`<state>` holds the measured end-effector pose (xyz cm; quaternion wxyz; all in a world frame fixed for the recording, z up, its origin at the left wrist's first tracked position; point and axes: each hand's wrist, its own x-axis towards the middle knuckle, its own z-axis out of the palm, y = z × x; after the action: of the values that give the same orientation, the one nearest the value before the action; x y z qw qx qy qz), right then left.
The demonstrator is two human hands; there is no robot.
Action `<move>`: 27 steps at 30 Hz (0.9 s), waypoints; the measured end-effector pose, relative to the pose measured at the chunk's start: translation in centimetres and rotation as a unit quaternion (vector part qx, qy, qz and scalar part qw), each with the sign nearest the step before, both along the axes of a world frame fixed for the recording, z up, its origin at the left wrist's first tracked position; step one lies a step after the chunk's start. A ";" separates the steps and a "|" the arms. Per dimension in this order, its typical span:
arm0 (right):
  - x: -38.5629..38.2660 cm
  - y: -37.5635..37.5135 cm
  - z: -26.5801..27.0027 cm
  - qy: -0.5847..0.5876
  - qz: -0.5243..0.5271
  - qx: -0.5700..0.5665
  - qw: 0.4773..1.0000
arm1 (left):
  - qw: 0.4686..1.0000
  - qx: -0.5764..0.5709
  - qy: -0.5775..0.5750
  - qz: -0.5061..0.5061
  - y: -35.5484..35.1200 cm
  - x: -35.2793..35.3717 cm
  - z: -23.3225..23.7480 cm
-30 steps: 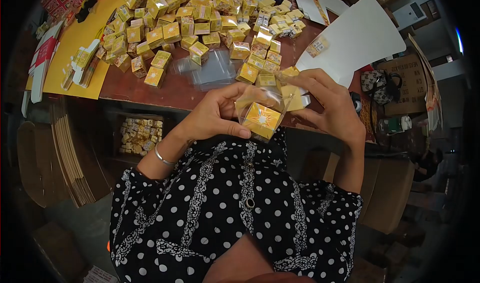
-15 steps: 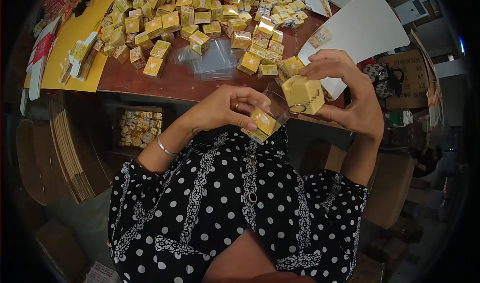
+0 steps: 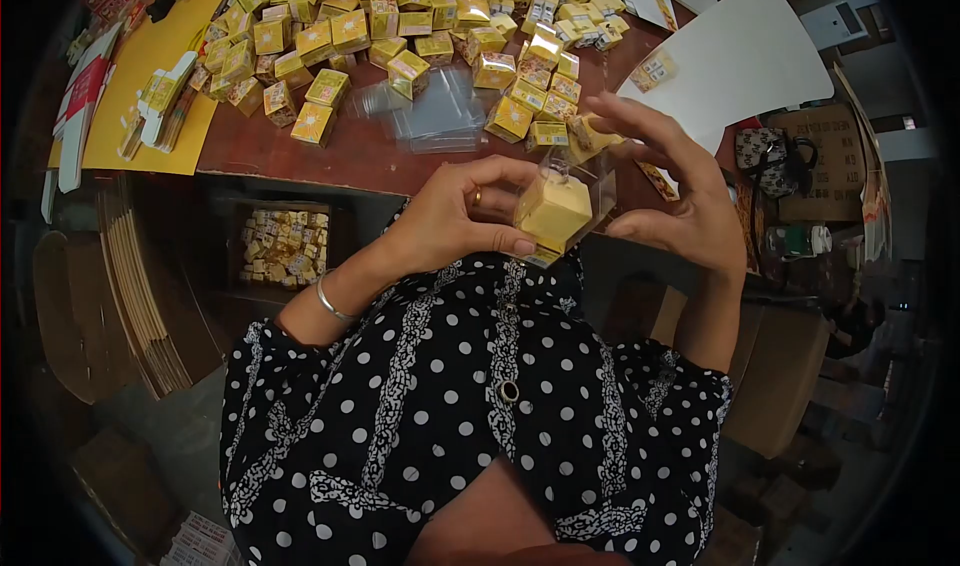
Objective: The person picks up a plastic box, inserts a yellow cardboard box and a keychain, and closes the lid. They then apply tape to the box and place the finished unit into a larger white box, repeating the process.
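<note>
A red-brown tabletop (image 3: pixel 300 156) fills the far part of the scene. On its left lies a yellow sheet (image 3: pixel 150 76), and at its right end a white card (image 3: pixel 740 61) sticks out past the edge. A broad heap of small yellow boxes (image 3: pixel 400 16) covers the far middle of the tabletop. A flat stack of clear sleeves (image 3: pixel 430 116) lies at the heap's near edge. Below the tabletop, to the left, an open crate (image 3: pixel 280 246) holds more of the same boxes. Near the body, in front of a polka-dot blouse, the left hand (image 3: pixel 455 221) has its grip closed around a clear case (image 3: pixel 590 181), thumb on the near side and fingers on the far side. The right hand (image 3: pixel 680 201) is just to the right of the case, its grip wide, the fingers spread above the case and the thumb close to its side. Whether that thumb touches cannot be told. A yellow box (image 3: pixel 555 211) sits inside the case, held up off the tabletop between the two hands.
</note>
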<state>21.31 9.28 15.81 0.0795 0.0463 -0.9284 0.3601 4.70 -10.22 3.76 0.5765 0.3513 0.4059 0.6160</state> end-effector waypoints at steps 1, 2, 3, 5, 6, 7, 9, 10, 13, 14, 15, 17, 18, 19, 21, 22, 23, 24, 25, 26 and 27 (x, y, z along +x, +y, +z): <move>0.7 -0.7 -1.0 0.014 -0.077 -0.082 0.994 | 1.000 -0.001 -0.001 0.002 -0.3 0.2 0.2; 1.4 -1.4 -2.1 0.028 -0.154 -0.164 0.974 | 0.999 0.031 0.004 0.042 -0.5 0.5 0.4; 1.8 -2.1 -3.6 0.027 -0.153 -0.165 0.974 | 0.995 0.063 0.008 0.081 -0.6 0.7 0.4; 2.3 -3.9 -6.7 0.077 -0.184 -0.277 0.940 | 0.992 0.073 0.010 0.101 -0.7 1.2 0.2; 2.2 -4.9 -7.5 0.086 -0.187 -0.306 0.930 | 0.989 0.084 0.012 0.118 -0.8 1.4 0.1; 1.9 -5.7 -8.5 0.087 -0.192 -0.309 0.927 | 0.990 0.080 0.013 0.113 -0.8 1.6 -0.5; 1.6 -6.8 -9.9 0.231 -0.225 -0.313 0.893 | 0.955 0.165 0.166 0.183 -0.4 2.0 -1.7; 1.9 -6.2 -9.7 0.234 -0.228 -0.313 0.892 | 0.955 0.166 0.167 0.179 -0.4 2.0 -1.7; 2.2 -6.0 -6.9 0.283 -0.288 -0.082 0.911 | 0.915 0.198 0.273 0.223 -0.3 2.1 -1.5; 2.0 -5.8 -6.0 0.285 -0.290 -0.080 0.910 | 0.907 0.197 0.290 0.232 -0.1 2.1 -1.3; 1.7 -5.4 -5.3 0.287 -0.262 0.024 0.921 | 0.899 0.197 0.307 0.242 0.1 2.1 -1.1; 1.3 -5.3 -4.0 0.288 -0.228 0.129 0.921 | 0.887 0.209 0.327 0.250 0.4 2.1 -0.7; 1.0 -5.7 -3.5 0.262 -0.233 0.148 0.925 | 0.876 0.216 0.347 0.258 0.4 2.1 -0.5; 0.7 -5.9 -3.1 0.236 -0.237 0.167 0.927 | 0.875 0.215 0.348 0.260 0.3 2.0 -0.3; 0.6 -5.7 -2.7 0.221 -0.230 0.174 0.932 | 0.843 0.231 0.408 0.264 0.2 1.8 0.1; 0.5 -5.6 -2.6 0.204 -0.225 0.182 0.935 | 0.843 0.229 0.409 0.264 0.2 1.7 0.1; 0.3 -5.5 -2.7 0.204 -0.225 0.181 0.935 | 0.832 0.239 0.421 0.271 0.2 1.5 0.1; 0.2 -5.3 -2.7 0.236 -0.206 0.194 0.930 | 0.822 0.249 0.432 0.276 0.2 1.4 0.1; 0.0 -5.2 -2.8 0.267 -0.188 0.207 0.922 | 0.822 0.250 0.432 0.275 0.2 1.4 0.1; -0.1 -5.0 -3.1 0.266 -0.189 0.208 0.922 | 0.819 0.244 0.438 0.277 0.2 1.3 0.2; -0.2 -4.8 -3.4 0.284 -0.188 0.173 0.924 | 0.816 0.239 0.445 0.280 0.2 1.3 0.3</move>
<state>21.15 4.43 12.37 0.3965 -0.0156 -0.9066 0.1437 6.03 -10.02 4.03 0.0335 0.5845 0.5394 0.6052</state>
